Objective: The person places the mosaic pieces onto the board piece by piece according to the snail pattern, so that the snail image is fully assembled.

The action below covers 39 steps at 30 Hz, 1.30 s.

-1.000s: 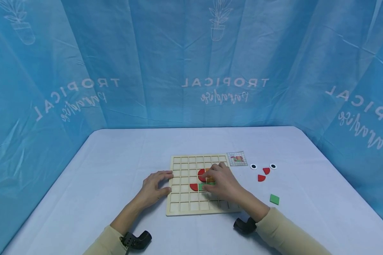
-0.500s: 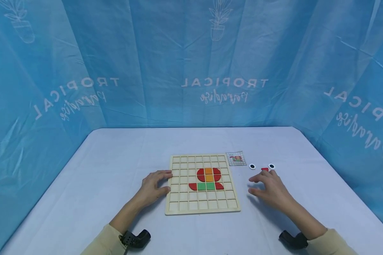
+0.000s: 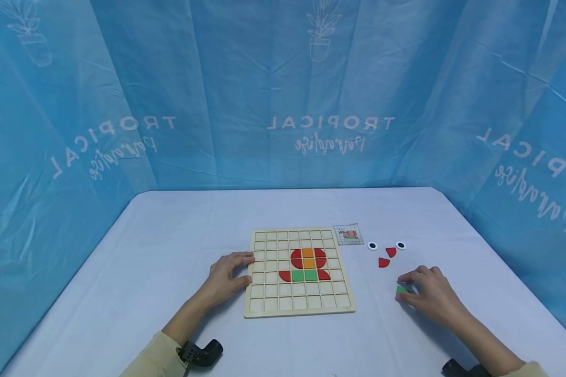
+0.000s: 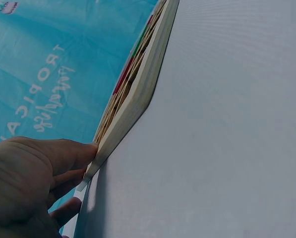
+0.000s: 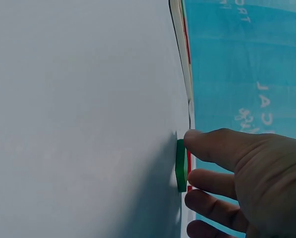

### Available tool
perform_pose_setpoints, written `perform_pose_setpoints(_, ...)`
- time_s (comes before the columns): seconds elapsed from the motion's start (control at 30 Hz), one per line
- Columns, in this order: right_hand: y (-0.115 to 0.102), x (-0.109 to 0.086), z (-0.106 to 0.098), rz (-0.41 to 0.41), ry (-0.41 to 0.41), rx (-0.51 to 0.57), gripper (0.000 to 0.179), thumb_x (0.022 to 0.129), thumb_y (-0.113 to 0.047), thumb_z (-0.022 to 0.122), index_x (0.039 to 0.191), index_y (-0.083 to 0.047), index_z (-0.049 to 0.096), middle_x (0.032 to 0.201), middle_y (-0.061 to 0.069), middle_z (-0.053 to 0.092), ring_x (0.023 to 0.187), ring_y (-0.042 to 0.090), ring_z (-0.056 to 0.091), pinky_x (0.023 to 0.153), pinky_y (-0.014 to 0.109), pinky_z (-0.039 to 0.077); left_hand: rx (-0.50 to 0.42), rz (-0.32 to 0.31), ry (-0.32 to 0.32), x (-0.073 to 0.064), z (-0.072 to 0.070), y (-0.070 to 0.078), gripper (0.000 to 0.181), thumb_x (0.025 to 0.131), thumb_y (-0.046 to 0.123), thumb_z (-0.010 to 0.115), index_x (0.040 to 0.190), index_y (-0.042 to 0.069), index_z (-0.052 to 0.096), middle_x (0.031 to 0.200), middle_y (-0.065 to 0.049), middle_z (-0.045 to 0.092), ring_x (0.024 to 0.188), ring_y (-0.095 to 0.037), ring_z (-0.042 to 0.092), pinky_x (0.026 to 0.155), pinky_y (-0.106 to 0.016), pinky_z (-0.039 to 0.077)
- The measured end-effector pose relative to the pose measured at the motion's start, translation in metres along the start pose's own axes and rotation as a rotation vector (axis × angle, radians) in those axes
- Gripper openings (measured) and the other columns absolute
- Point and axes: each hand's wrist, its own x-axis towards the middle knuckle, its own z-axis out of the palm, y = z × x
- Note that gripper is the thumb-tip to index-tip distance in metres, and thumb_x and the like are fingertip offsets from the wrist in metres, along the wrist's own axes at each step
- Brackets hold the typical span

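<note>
1. The right hand (image 3: 429, 296) has thumb and fingertips closed about a green tile (image 3: 401, 289), pinching it from opposite sides; part of the tile is hidden, and I cannot tell whether it has left the tablecloth. A pinch low on the edges, with the tile kept level, should hold best.
2. The left hand (image 3: 222, 281), well apart from the right, rests thumb and fingertips along the near-left edge of the wooden board (image 3: 272, 294) without gripping it. Light, even contact seems right: enough to steady the board, not enough to slide it.
3. Rightward from the left hand, within the board's grid, sit green squares (image 3: 298, 275) with a red piece at either end; just beyond them, orange squares (image 3: 308, 253) lie between curved red pieces. The fingers would do well to stay clear of these.
4. Just beyond the right hand, slightly to its left, two loose red pieces (image 3: 383, 262) lie close together. A straight lift should avoid brushing them.
5. Farther out, two round eye pieces (image 3: 372, 245) lie apart from each other.
6. Between the hands but beyond both, a gridded picture card (image 3: 348, 234) lies beside the board's far corner, easy to glance at while working.
</note>
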Motion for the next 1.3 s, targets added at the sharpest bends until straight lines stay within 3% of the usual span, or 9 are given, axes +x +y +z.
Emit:
perform_pose_setpoints(0.53,0.008,-0.002,-0.004,0.017,-0.066,0.017,0.033,0.069,-0.027,0.081,0.097,-0.012,0.073,0.095,0.005,0.063,0.091,0.022,0.049,0.064,0.028,0.041,-0.011,-0.018,0.011,-0.001,0.001,0.002,0.043,0.08,0.009,0.068,0.122,0.01,0.061,0.139,-0.004,0.052,0.136,-0.031,0.034,0.116,-0.055,0.009)
perform_pose_setpoints(0.87,0.006,-0.001,-0.003,0.008,-0.061,0.046,0.03,0.071,-0.026,0.08,0.097,-0.013,0.073,0.094,0.002,0.064,0.093,0.021,0.049,0.067,0.028,0.043,-0.008,-0.025,0.01,-0.001,0.0,0.001,0.043,0.08,0.009,0.069,0.122,0.011,0.061,0.139,-0.004,0.052,0.136,-0.03,0.035,0.116,-0.055,0.008)
perform_pose_setpoints(1.03,-0.009,0.007,-0.003,-0.009,-0.052,0.089,0.029,0.071,-0.024,0.08,0.098,-0.014,0.073,0.097,0.002,0.064,0.094,0.02,0.048,0.069,0.027,0.046,0.007,-0.019,0.012,0.0,0.0,0.001,0.042,0.08,0.01,0.069,0.121,0.012,0.062,0.138,-0.002,0.053,0.136,-0.03,0.036,0.116,-0.055,0.009)
perform_pose_setpoints(1.3,-0.062,0.033,0.009,-0.106,-0.033,0.12,0.027,0.072,-0.024,0.08,0.096,-0.018,0.072,0.096,-0.002,0.063,0.096,0.018,0.047,0.073,0.03,0.044,0.002,-0.025,0.005,0.0,0.001,0.001,0.042,0.08,0.009,0.069,0.122,0.012,0.062,0.139,-0.002,0.053,0.136,-0.029,0.035,0.116,-0.055,0.009)
